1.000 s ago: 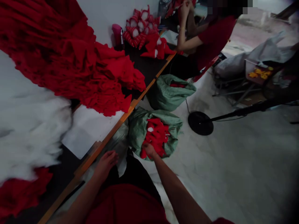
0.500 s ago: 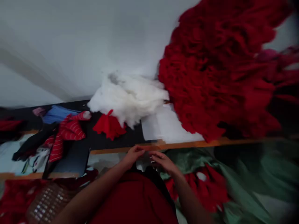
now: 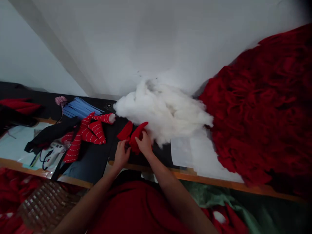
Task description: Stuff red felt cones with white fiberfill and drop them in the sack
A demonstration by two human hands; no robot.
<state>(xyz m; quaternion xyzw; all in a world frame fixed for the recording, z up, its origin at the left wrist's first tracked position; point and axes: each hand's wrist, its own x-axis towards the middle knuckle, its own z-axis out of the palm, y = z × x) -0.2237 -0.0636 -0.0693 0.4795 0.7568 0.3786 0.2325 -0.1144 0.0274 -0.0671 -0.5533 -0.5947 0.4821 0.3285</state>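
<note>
A small red cloth piece with a pointed tip lies on the black tabletop, just in front of a heap of white stuffing. My right hand pinches this red cloth from the right, thumb and fingers closed on it. At its lower left edge is my left hand, fingers curled and touching the cloth; whether they grip it is hard to make out. Another red flap shows just beyond my left hand.
Left on the table are striped red stuffed pieces, blue strips, a power strip and black cloth. A large red fabric pile fills the right. A woven basket stands below left.
Both hands have moved from the table's front edge up to the small red cloth, and my right hand has taken hold of it. The view has turned, shifting the table's contents.
</note>
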